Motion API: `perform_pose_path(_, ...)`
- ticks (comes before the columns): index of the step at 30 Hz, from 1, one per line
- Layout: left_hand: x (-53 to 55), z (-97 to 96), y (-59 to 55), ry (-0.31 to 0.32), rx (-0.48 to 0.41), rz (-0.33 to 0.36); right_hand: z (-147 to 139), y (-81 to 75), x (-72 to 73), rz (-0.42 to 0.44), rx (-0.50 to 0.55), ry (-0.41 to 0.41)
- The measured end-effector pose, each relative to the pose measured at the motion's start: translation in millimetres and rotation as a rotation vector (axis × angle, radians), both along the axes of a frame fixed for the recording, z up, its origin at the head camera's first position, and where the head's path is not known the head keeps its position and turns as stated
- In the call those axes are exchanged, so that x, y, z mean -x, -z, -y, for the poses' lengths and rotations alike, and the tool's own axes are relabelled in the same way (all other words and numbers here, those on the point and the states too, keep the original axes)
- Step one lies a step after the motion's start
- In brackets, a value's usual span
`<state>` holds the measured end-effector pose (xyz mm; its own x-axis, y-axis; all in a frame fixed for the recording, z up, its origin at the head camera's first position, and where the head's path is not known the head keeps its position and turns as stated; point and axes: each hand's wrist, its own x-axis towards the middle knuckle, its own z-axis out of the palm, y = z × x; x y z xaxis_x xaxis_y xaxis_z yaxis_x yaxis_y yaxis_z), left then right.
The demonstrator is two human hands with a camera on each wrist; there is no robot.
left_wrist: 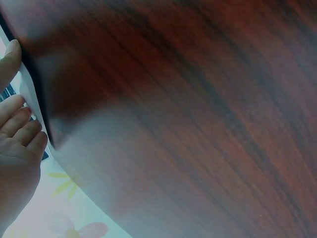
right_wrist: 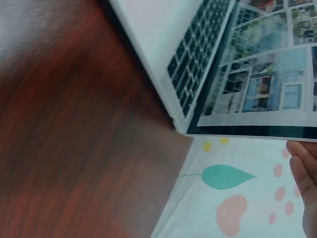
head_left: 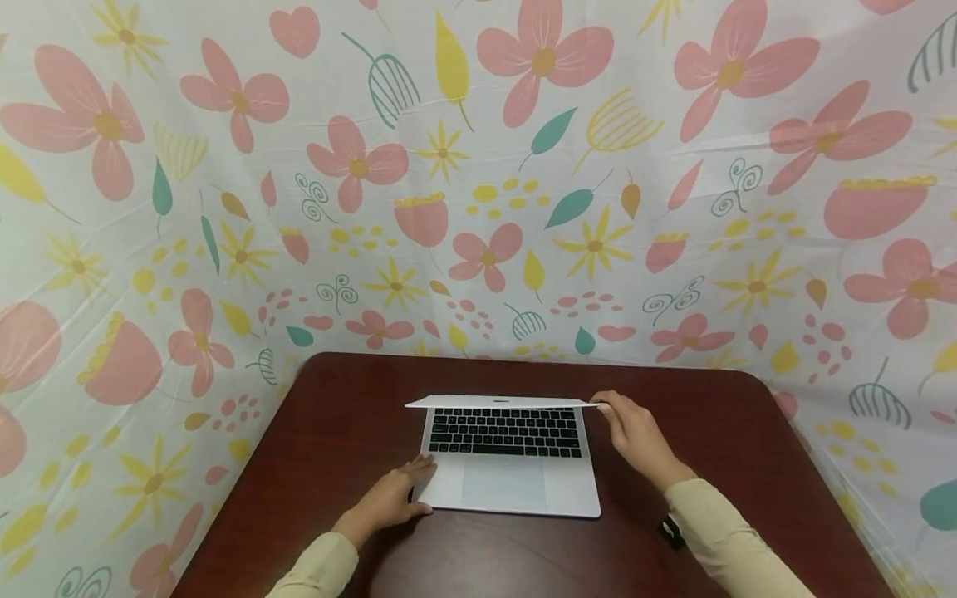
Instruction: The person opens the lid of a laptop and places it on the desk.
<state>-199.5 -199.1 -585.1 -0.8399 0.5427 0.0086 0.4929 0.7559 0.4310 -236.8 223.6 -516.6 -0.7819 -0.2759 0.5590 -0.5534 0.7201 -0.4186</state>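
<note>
A silver laptop stands on the table, its black keyboard facing up. Its lid looks like a thin strip from the head view, tilted forward over the back of the keys. My right hand pinches the lid's right corner; in the right wrist view its fingers meet the lid's edge beside a lit screen of picture tiles. My left hand rests on the base's left front corner, fingers extended on the palm rest and thumb at the front edge. In the left wrist view that hand is partly cut off.
The dark red-brown wooden table has rounded far corners. A white curtain with pink, yellow and teal flowers and leaves hangs behind it and along both sides. A black band shows at the right wrist, below the beige sleeve.
</note>
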Motion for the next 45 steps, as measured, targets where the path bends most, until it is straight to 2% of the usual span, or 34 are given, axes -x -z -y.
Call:
perform_pose_path(10,0.9,2.6,0.9,0.037,-0.016,-0.007,1,-8.3,0.8,-0.009,0.044,0.027)
perform_pose_path(15,1.9,2.8,0.8,0.035,-0.008,0.0,0,-12.8,4.6,-0.013,0.055,0.038)
perform_pose_path(20,3.6,2.1,1.2,0.04,-0.016,0.003,-1,-21.3,19.3,0.016,0.071,0.081)
perform_pose_path(25,4.3,2.2,1.2,0.043,-0.025,0.006,0,-30.7,40.8,0.073,0.097,0.119)
perform_pose_path(30,3.2,4.3,2.1,0.042,-0.027,0.007,5,-34.5,61.4,0.138,0.182,0.164)
perform_pose_path(37,2.7,4.3,0.2,0.041,-0.022,0.014,13,-22.5,87.8,0.227,0.31,0.287)
perform_pose_path(42,3.8,3.6,-0.3,0.034,-0.014,0.016,14,-3.4,101.1,0.261,0.317,0.355)
perform_pose_path(45,4.0,3.9,0.6,0.038,-0.016,0.006,15,8.6,103.8,0.33,0.31,0.38)
